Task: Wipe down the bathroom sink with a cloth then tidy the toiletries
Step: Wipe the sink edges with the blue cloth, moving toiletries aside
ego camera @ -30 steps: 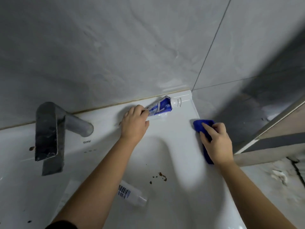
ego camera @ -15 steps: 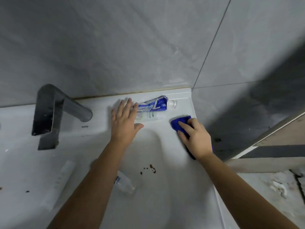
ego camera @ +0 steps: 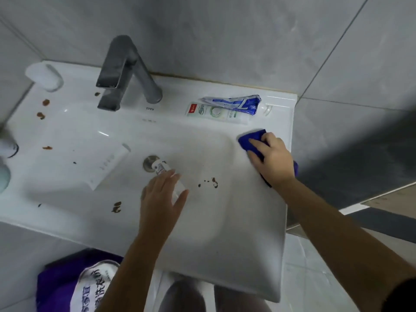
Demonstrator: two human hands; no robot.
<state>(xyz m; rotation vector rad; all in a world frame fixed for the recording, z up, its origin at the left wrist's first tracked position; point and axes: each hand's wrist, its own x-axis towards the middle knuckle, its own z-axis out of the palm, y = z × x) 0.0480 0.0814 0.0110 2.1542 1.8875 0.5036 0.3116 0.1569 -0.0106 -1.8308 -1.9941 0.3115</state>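
**A:** anything readable in there? all I get is "TUTU" on the sink ledge, right under the faucet.

**B:** same here. The blue tube at the back right has what looks like a big white "7", and the rest is mush. The green tube touching it in front has a red patch and green print, too blurry to read. The bag below the sink has Chinese characters I can't make out. The bottle in the basin has barcode-ish lines on its label.

**A:** and the hands?

**B:** the right hand has its fingers curled over the blue cloth, pressing it on the right rim, near the tubes. The left hand was flat up by the tubes half a sec ago. Now it's down in the basin over the bottle, by the drain. Its fingers are straight and together with the thumb out, and I can't tell if it's touching the bottle. There are brown stains just to its right.
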